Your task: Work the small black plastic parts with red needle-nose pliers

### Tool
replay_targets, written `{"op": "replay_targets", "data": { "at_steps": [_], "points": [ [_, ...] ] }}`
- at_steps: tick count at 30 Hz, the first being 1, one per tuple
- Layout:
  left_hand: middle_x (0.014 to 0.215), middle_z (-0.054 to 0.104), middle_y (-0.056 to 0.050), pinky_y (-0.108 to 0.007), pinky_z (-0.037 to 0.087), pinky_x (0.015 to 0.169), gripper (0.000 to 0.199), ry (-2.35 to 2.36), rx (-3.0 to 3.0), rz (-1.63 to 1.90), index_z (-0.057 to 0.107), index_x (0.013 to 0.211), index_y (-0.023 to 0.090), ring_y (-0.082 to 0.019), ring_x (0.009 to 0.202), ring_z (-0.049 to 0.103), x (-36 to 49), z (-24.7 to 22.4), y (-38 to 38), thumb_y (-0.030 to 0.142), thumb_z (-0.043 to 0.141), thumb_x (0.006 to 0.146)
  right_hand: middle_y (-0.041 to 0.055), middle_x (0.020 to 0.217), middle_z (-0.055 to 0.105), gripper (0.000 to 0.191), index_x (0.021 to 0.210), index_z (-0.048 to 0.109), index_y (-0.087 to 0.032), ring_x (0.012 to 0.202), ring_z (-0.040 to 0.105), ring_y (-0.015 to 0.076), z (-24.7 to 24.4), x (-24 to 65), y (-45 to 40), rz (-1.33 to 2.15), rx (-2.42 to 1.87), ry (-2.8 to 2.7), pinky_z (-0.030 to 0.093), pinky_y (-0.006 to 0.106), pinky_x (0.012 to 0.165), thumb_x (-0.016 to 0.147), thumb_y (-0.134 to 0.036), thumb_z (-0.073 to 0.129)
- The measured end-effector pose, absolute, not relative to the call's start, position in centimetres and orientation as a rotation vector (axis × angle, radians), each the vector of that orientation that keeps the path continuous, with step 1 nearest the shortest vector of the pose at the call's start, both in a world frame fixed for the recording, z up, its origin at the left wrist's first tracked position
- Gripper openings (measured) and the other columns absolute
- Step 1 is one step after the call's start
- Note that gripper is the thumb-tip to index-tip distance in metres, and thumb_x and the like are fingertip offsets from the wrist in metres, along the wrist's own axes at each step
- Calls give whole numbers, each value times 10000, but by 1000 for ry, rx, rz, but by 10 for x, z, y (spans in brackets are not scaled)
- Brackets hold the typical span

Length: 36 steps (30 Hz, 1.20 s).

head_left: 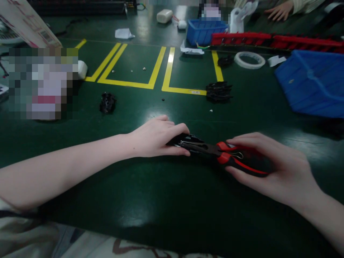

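My left hand (pixel 161 136) is closed on a black part (pixel 174 140), pinched between thumb and fingers just above the green table (pixel 129 190). Most of this part is hidden by the hand and the tool. Red-and-black needle-nose pliers (pixel 221 153) are gripped by their handles in my right hand (pixel 282 165). Their long dark jaws point left and lie at the black part; whether they bite on it I cannot tell. A wire spring shows between the handles.
Black clustered pieces (pixel 219 91) and another black bundle (pixel 108 103) lie farther back. Blue bins (pixel 317 82) stand at the right and back, near a tape roll (pixel 249 60) and a red strip (pixel 247 38). Yellow tape lines (pixel 126 84) mark the table. Another person's hand (pixel 281 10) rests at the far right.
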<state>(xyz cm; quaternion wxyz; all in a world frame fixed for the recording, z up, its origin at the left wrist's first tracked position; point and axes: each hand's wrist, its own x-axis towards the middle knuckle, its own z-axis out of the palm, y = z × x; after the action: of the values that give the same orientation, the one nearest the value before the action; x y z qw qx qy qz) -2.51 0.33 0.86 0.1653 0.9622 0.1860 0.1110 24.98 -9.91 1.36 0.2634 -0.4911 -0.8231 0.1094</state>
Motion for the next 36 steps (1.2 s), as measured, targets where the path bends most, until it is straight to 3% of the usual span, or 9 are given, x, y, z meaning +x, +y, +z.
{"op": "replay_targets", "data": {
  "at_steps": [11,16,20,26,36],
  "points": [
    [807,673,-39,-296,400,712,487,500,2854,208,547,1049,161,-202,718,618,-19,8,9,626,506,909,45,995,703,354,1123,601,-249,774,700,231,11,262,-93,231,-1241,-2259,594,346,611,797,-370,669],
    [761,667,-45,-293,427,706,510,462,2899,217,576,1019,155,-201,699,628,-18,8,12,645,494,903,75,1049,690,486,1259,537,-276,804,713,260,8,270,-89,51,-1090,-2406,624,363,600,799,-376,656],
    [767,674,-54,-299,441,706,543,449,2922,233,583,1021,154,-207,710,646,-17,7,12,670,459,905,97,1164,655,567,1369,471,-286,887,710,273,1,276,-90,4,-1148,-2455,636,403,679,829,-381,617],
    [753,672,-51,-313,448,702,519,469,2958,202,570,973,176,-222,712,656,-15,5,12,678,456,903,84,1132,669,518,1296,528,-288,865,716,298,-3,277,-88,7,-1110,-2439,640,419,643,796,-365,639],
    [779,640,-32,-286,432,670,475,477,2870,342,585,963,170,-187,716,613,-18,3,9,636,529,892,57,1032,698,412,1199,560,-256,811,717,229,4,267,-88,153,-1133,-2403,619,328,642,800,-321,634]
  ]
}}
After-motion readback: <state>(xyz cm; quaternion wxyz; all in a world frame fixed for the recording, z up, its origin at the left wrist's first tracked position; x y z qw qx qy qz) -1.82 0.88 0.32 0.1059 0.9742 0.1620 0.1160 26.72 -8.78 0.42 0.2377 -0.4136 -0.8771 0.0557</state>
